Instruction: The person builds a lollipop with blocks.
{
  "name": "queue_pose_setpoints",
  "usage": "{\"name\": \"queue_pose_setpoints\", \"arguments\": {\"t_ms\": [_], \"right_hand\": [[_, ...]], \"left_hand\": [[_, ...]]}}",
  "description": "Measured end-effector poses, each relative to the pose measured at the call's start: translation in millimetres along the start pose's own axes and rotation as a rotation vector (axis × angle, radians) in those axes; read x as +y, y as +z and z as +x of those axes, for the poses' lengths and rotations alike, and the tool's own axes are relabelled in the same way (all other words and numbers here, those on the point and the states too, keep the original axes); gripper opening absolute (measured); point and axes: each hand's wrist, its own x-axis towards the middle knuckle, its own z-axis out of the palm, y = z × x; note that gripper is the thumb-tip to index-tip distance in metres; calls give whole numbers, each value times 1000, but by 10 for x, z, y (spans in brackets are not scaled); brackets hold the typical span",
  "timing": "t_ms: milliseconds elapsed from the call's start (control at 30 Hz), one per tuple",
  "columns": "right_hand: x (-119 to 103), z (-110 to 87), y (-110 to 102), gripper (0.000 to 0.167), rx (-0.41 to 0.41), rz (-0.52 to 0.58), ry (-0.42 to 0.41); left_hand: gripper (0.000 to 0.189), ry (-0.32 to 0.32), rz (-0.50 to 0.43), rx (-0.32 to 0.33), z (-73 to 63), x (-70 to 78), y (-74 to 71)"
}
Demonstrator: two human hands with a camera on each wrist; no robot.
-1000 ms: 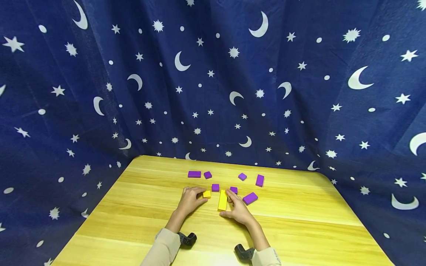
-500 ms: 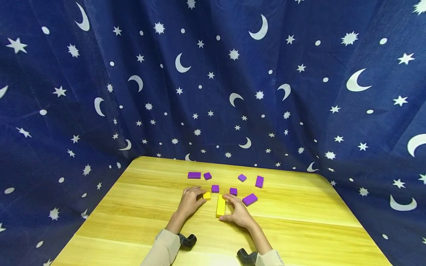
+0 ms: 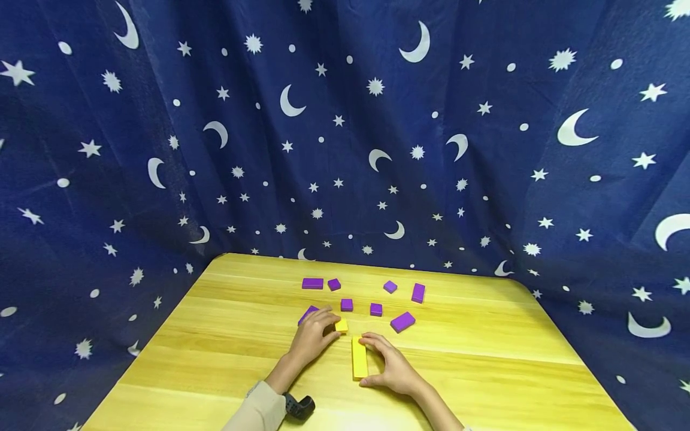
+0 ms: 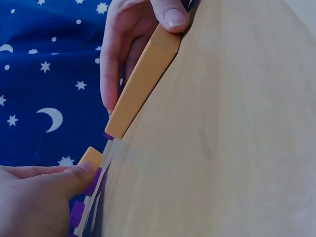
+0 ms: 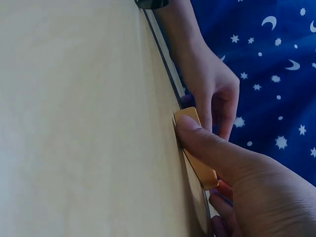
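Observation:
In the head view my left hand (image 3: 312,336) pinches a small yellow block (image 3: 341,326) between thumb and fingers, near the middle of the table. To its right, my right hand (image 3: 393,368) grips a long yellow block (image 3: 359,359) near its two ends, thumb at the near end and fingers at the far end. The left wrist view has the thumb of the left hand (image 4: 39,197) on the small block (image 4: 91,157). Seen from the right wrist, the right thumb lies over the long block (image 5: 202,170), and most of the other fingers are hidden.
Beyond the hands lie several purple blocks: a square one (image 3: 347,305), another square one (image 3: 376,309), and a longer one (image 3: 402,322) at right. One purple block (image 3: 308,313) is partly covered by the left hand. A star-patterned curtain (image 3: 345,179) hangs behind the wooden table (image 3: 512,359).
My right hand has drawn the long yellow block toward me. The left hand and the small yellow block have shifted slightly nearer and right, uncovering part of a purple block.

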Motion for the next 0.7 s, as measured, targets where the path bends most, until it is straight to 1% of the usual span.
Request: {"name": "queue_pose_setpoints", "arguments": {"t_ms": [67, 300, 467, 700], "right_hand": [[0, -13, 3, 80, -3, -22, -1], [-21, -54, -2, 90, -23, -35, 11], [-32, -63, -10, 85, -27, -26, 3], [-27, -45, 41, 81, 14, -57, -1]], "left_hand": [[32, -1, -9, -12, -7, 6, 10], [32, -18, -65, -48, -28, 49, 53], [33, -58, -97, -75, -13, 72, 90], [32, -96, -180, -81, 74, 78, 165]]}}
